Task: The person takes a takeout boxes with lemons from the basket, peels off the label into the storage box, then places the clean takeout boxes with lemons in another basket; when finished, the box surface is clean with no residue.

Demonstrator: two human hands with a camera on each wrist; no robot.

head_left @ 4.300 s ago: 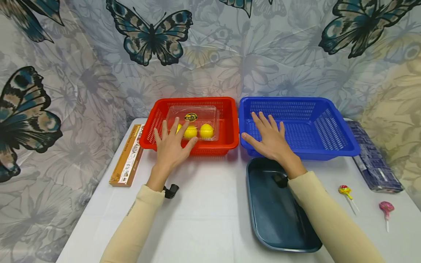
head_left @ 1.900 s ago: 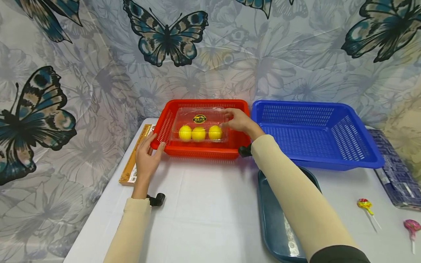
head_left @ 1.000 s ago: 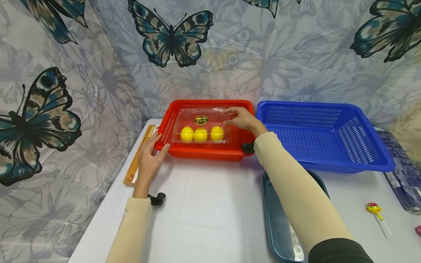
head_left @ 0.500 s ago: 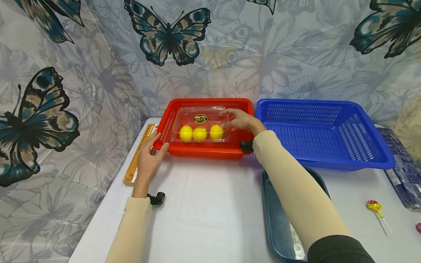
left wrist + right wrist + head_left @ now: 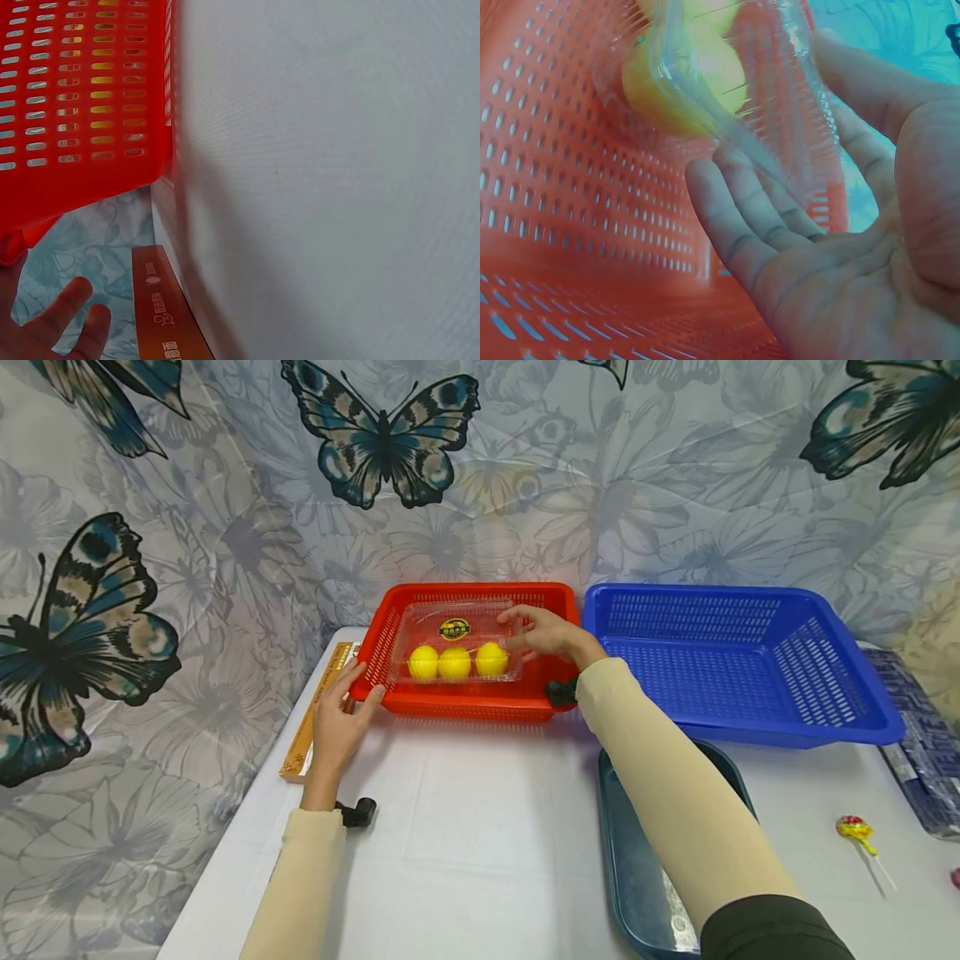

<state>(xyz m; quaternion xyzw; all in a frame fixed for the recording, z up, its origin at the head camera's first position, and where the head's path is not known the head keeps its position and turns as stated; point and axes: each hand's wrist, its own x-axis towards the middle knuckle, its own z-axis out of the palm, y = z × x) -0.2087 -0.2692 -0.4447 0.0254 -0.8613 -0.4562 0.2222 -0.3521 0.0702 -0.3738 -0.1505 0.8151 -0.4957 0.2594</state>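
Observation:
A clear plastic box [image 5: 480, 618] with a black and yellow label and three round yellow fruits [image 5: 454, 663] lies within the red basket [image 5: 465, 703]. My right hand [image 5: 551, 633] holds the right edge of this box, thumb on its upper side and fingers curled beneath, as the right wrist view shows. At the basket's front left corner, my left hand [image 5: 341, 727] grips the rim with thumb and forefinger. Two of its other fingers [image 5: 56, 319] spread free below the rim in the left wrist view. Beside that hand is a brown pasta box [image 5: 315, 727], partly covered by it.
A blue basket [image 5: 705, 693] stands right of the red one. In front of it is a dark teal tray [image 5: 637, 860], partly hidden by my right sleeve. A yellow lollipop [image 5: 855, 831] and a dark blue patterned packet [image 5: 926, 760] lie farther right. Patterned cloth [image 5: 525, 485] hangs behind.
From hovering open over the baskets, my left hand went to the red basket's left corner and my right hand crossed left onto the clear box. Over the last second both hands stay nearly still.

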